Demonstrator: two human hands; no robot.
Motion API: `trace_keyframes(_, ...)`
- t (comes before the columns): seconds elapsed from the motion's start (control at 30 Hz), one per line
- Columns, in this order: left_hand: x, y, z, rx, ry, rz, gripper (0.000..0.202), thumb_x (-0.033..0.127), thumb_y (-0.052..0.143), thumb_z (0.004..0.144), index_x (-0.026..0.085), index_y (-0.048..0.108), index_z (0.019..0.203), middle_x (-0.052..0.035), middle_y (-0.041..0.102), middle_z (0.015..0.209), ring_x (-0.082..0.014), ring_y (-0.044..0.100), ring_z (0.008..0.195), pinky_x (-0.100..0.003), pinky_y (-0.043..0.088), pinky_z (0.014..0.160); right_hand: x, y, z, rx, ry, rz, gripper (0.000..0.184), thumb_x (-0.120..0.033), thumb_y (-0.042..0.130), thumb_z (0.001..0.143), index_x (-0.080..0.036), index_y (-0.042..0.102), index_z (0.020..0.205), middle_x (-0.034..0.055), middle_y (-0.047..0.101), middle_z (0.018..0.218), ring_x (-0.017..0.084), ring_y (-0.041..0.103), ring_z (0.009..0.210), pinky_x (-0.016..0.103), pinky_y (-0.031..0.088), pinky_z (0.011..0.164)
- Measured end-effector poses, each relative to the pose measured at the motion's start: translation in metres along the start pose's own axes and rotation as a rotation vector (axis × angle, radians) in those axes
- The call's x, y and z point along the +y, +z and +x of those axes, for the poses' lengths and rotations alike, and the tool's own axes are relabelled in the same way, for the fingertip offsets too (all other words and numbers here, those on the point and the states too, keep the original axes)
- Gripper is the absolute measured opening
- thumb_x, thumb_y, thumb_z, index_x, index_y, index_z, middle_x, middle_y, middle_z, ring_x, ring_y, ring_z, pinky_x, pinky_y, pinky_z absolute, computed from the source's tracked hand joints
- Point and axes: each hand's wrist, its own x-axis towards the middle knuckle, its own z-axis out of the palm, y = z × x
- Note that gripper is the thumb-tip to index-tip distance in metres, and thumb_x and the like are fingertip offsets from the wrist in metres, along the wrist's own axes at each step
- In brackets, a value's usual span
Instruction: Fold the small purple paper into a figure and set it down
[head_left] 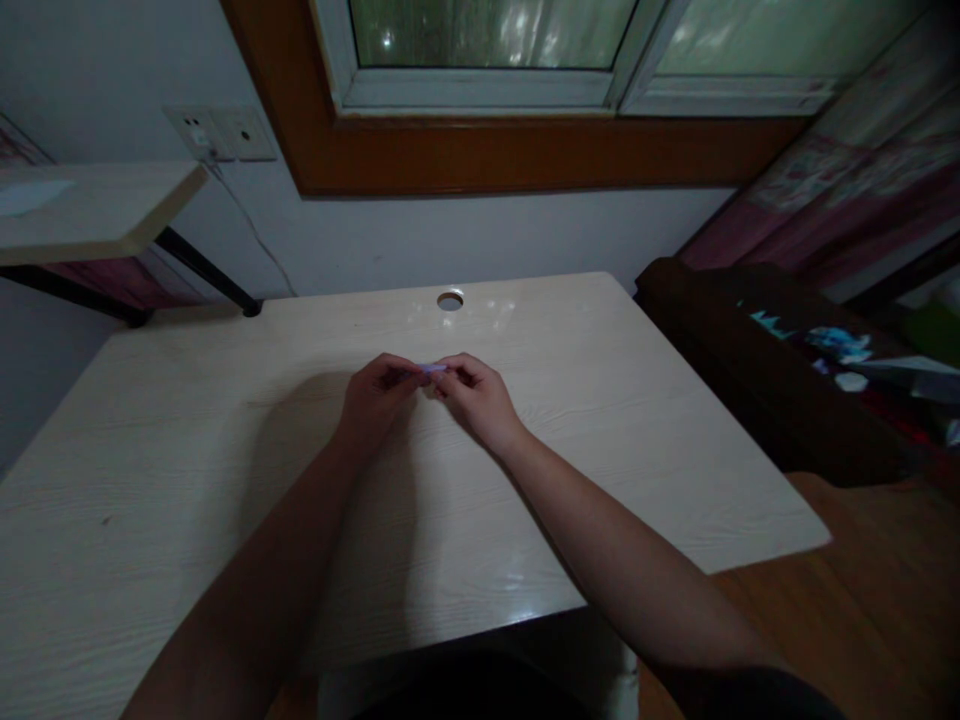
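Note:
My left hand point(375, 395) and my right hand point(474, 395) meet over the middle of a pale wooden desk point(187, 470). Both are closed in a pinch on a small pale purple piece point(433, 369), perhaps folded paper, held between the fingertips just above the desk top. Most of the piece is hidden by my fingers. Both forearms reach in from the bottom of the view.
A round cable hole point(450, 300) sits near the desk's far edge, by the wall under a window. A raised shelf point(90, 205) on black legs stands at the back left. Dark furniture point(787, 370) with bright items on it stands to the right. Wall sockets point(221, 133) hold a cable.

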Motion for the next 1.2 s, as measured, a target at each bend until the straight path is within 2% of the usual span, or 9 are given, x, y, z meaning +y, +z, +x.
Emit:
trace_keyframes(0.47,-0.004,0.001,0.003,-0.019,-0.037,-0.088,0.031,0.034,0.083,0.073,0.019,0.066,0.094,-0.0002,0.067,0.079,-0.0133,0.07,0.072,-0.024,0.057,0.069,-0.004,0.0,0.001,0.0,0.074,0.039,0.025,-0.042,0.073,0.078,-0.019,0.068,0.088,0.0001,0.067,0.07,0.013,0.061,0.064,0.028,0.05,0.064)
trace_keyframes(0.77,-0.009,0.0,0.001,-0.001,-0.007,-0.044,0.028,0.033,0.082,0.075,0.02,0.067,0.095,-0.0008,0.068,0.083,-0.0138,0.07,0.075,-0.026,0.057,0.073,0.001,0.001,0.002,-0.004,0.077,0.075,0.022,-0.039,0.072,0.079,-0.019,0.068,0.088,0.0003,0.068,0.073,0.012,0.06,0.064,0.028,0.049,0.066)
trace_keyframes(1.0,-0.004,0.001,0.002,0.025,-0.069,-0.062,0.031,0.036,0.083,0.072,0.019,0.067,0.093,0.0001,0.068,0.081,-0.0149,0.071,0.074,-0.025,0.058,0.07,-0.001,-0.001,0.003,0.024,0.049,0.124,0.021,-0.039,0.07,0.083,-0.018,0.068,0.085,0.0008,0.067,0.072,0.011,0.058,0.062,0.026,0.047,0.064)
trace_keyframes(1.2,0.002,0.0,0.004,0.066,-0.093,-0.088,0.03,0.038,0.081,0.074,0.018,0.066,0.09,-0.0001,0.069,0.074,-0.0149,0.071,0.069,-0.026,0.058,0.069,-0.007,-0.002,0.002,0.039,0.075,0.143,0.026,-0.044,0.071,0.081,-0.019,0.071,0.089,0.0021,0.069,0.081,0.011,0.058,0.063,0.027,0.048,0.064)
